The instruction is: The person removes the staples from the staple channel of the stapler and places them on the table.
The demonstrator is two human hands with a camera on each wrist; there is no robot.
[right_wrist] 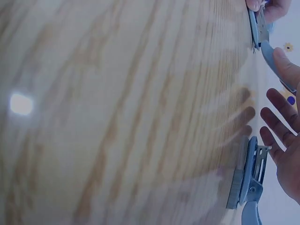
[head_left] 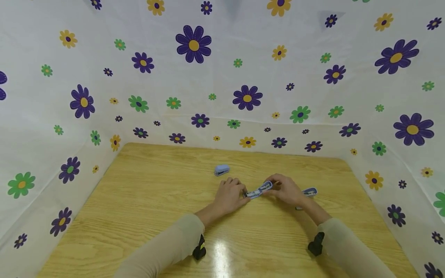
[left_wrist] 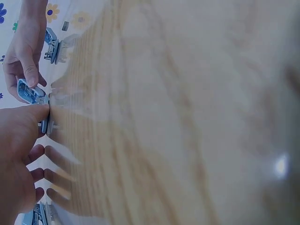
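Note:
A small blue stapler (head_left: 258, 192), folded wide open, lies between both hands low over the table. My left hand (head_left: 227, 196) pinches its base end between thumb and fingers. At the other end, the thumb and index finger of my right hand (head_left: 286, 189) grip the raised blue cover, the remaining fingers spread in the right wrist view. A second opened stapler (right_wrist: 255, 173) lies by the right wrist, partly hidden by the forearm in the head view. Behind the left hand sits a third, folded stapler (head_left: 221, 170).
A small grey block, like a strip of staples (right_wrist: 236, 189), lies close to the second stapler. The wooden table (head_left: 156, 173) is bordered at the back and sides by a white flower-print cloth (head_left: 222, 73). Dark wrist cameras (head_left: 199, 249) sit at both sleeve cuffs.

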